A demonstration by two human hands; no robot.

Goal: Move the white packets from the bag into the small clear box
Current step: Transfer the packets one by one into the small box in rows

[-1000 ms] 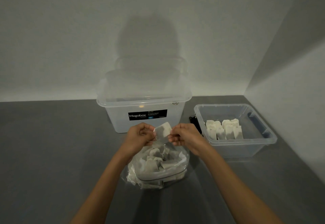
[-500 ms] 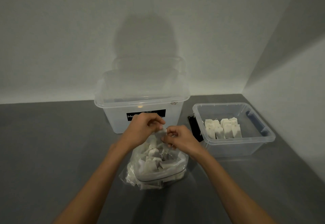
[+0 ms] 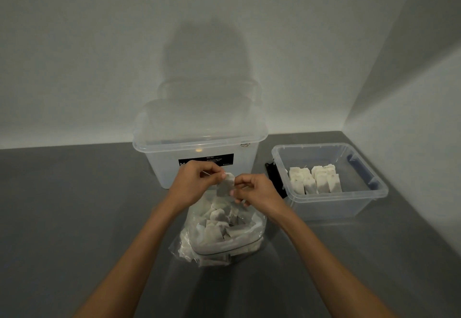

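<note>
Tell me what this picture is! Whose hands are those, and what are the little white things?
The camera sits on a person's head, looking down, so you see their own two arms. The left hand and right hand pinch one white packet above a clear bag full of more. The bag lies on a grey table. On the right is a small clear box with packets standing in rows. Behind is a bigger box with its lid on.

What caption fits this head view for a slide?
Left hand and right hand pinch one white packet above the bag; more packets stand in the small clear box.
</note>
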